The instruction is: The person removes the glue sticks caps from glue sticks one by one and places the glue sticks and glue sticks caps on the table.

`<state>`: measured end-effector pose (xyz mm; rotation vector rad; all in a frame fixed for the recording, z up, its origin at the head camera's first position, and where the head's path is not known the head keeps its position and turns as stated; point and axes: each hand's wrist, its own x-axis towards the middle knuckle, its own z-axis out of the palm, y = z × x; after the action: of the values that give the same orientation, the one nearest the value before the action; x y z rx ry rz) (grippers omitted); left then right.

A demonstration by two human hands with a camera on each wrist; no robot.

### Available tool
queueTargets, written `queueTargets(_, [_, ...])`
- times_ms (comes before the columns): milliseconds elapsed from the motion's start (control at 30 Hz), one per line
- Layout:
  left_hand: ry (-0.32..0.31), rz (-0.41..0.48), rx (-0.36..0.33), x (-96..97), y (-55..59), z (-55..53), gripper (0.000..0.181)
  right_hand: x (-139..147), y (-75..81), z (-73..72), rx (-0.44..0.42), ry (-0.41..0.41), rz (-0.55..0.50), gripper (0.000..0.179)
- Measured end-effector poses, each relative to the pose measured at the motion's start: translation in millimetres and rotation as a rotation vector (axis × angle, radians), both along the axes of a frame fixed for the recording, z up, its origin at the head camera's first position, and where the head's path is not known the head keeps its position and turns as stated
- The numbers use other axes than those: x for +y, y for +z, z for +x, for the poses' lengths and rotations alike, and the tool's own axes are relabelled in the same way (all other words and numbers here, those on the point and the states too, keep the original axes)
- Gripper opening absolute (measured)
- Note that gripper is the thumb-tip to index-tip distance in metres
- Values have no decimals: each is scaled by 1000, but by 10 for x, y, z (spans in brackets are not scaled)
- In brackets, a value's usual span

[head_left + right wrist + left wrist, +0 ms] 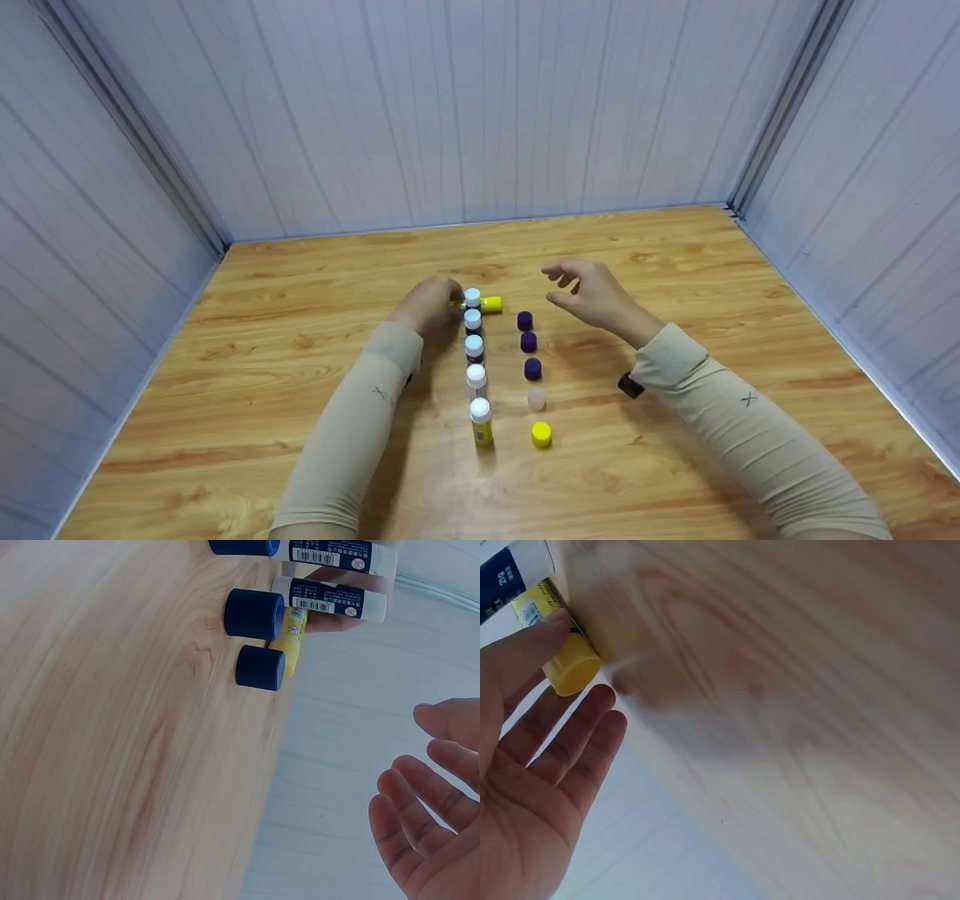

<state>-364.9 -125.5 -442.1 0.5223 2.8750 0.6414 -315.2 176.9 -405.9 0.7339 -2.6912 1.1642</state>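
My left hand pinches a yellow glue stick between thumb and fingers; the stick lies sideways just behind a row of uncapped glue sticks. Its yellow far end pokes out to the right of the row. Raised over the table, my right hand holds nothing, its fingers spread and slightly bent. Closest to it are the dark blue caps, in a line parallel to the row. In the right wrist view, the yellow stick shows partly behind the blue-labelled glue sticks.
A whitish translucent cap and a yellow cap continue the cap line toward me. Everything stands on a wood-grain table. Pale panelled walls enclose its back and both sides.
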Motion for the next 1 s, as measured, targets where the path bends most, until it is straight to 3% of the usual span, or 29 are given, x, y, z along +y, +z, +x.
queueTargets(233, [34, -50, 24, -107, 56, -28, 18, 12, 51, -45, 16, -18, 19, 38])
queueTargets(500, [155, 91, 50, -255, 170, -8, 20, 35, 123, -82, 13, -21, 15, 39])
queueTargets(800, [210, 196, 158, -332, 376, 9, 31, 40, 250, -151, 13, -33, -37, 40])
queueTargets(1000, [201, 248, 212, -300, 500, 71, 29, 35, 353, -182, 0, -48, -93, 40])
